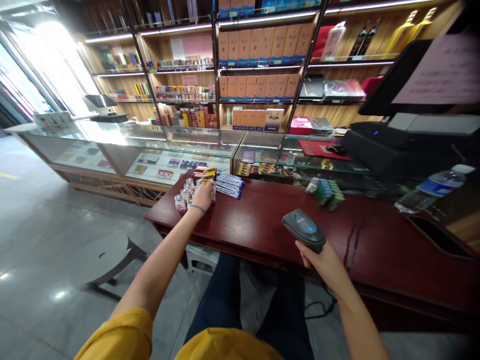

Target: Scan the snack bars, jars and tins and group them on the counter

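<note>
My left hand (202, 196) reaches to the far left of the dark red desk, its fingers closed down among a cluster of small clear-lidded jars (180, 202). It seems to grip one of the jars, though the fingertips are partly hidden. Right beside it lie several blue-and-white stick packs (229, 185), with yellow-and-brown packs (206, 173) behind them. In my right hand (317, 254) is a black barcode scanner (303, 227) with a lit blue light, held above the desk's front edge. Farther right stand green small packs (330, 194) and a small white can-like container (312, 185).
A water bottle (431, 189) and a dark phone-like slab (438, 235) lie at the right of the desk (258, 225). Behind it runs a glass display counter (180, 145). A black register machine (378, 145) stands back right. A grey stool (105, 257) is at the left.
</note>
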`<state>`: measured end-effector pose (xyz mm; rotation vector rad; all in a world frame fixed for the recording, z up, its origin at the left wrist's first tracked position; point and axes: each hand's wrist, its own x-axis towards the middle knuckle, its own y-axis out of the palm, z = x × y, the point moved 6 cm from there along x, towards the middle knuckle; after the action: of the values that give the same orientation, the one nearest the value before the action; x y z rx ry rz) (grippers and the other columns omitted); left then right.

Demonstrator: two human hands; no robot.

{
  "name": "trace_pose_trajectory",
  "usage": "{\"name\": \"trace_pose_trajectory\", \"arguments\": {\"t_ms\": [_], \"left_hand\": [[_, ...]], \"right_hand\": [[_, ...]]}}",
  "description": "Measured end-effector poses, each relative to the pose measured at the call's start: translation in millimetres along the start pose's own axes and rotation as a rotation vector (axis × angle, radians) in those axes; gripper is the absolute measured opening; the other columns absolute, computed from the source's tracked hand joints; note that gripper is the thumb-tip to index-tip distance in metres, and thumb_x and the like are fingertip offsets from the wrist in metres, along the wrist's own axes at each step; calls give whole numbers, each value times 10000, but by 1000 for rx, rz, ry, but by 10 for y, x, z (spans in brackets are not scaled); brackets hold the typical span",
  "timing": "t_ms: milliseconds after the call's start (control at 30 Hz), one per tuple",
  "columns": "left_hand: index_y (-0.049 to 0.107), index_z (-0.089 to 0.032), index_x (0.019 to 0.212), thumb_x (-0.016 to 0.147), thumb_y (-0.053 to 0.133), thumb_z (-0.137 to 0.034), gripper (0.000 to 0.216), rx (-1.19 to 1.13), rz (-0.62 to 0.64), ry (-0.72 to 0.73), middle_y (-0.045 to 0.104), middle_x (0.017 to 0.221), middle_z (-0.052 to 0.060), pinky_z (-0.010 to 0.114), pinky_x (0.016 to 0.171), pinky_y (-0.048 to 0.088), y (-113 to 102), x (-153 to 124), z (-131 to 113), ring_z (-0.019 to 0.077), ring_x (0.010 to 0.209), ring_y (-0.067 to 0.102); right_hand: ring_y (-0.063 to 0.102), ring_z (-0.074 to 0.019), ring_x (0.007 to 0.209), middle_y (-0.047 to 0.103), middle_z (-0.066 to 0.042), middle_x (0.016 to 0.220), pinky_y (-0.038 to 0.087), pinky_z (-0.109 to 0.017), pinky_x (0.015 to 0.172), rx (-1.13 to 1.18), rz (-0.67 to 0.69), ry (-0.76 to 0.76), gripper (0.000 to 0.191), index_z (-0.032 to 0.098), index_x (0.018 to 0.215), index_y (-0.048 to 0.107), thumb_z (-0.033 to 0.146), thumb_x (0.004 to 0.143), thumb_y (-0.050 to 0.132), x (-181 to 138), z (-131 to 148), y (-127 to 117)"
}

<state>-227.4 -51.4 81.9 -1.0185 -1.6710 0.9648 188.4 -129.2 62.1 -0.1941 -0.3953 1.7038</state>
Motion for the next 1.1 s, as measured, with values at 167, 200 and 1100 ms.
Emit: {"name": "trace_pose_trajectory", "arguments": {"t_ms": [167, 200, 1100], "left_hand": [[649, -180, 1187, 901, 612, -185, 288, -118, -157, 153, 654, 1228, 138, 418, 992, 503, -250, -11, -237, 301, 1135, 636], [647, -189, 1197, 910, 617, -206, 289, -175, -185, 210, 658, 1231, 124, 413, 1012, 499, -263, -12, -338, 291, 1153, 630], [554, -150, 1375, 806, 722, -163, 593, -1225, 261, 252, 597, 1302, 178, 462, 1002, 530, 2328, 879, -3550, 269, 1152, 620]], "right_hand": [[518, -161, 419, 545, 45, 451, 448, -284, 493, -3, -17, -24, 330, 238, 760, 563, 529, 841, 694, -9, -42, -86], [520, -162, 415, 548, 43, 452, 449, -283, 487, -3, -26, -24, 326, 238, 757, 564, 525, 837, 697, -8, -52, -110], [482, -141, 351, 522, 85, 441, 404, -250, 396, 106, -453, 182, 396, 198, 992, 594, 517, 791, 715, -23, -645, -1292]]}}
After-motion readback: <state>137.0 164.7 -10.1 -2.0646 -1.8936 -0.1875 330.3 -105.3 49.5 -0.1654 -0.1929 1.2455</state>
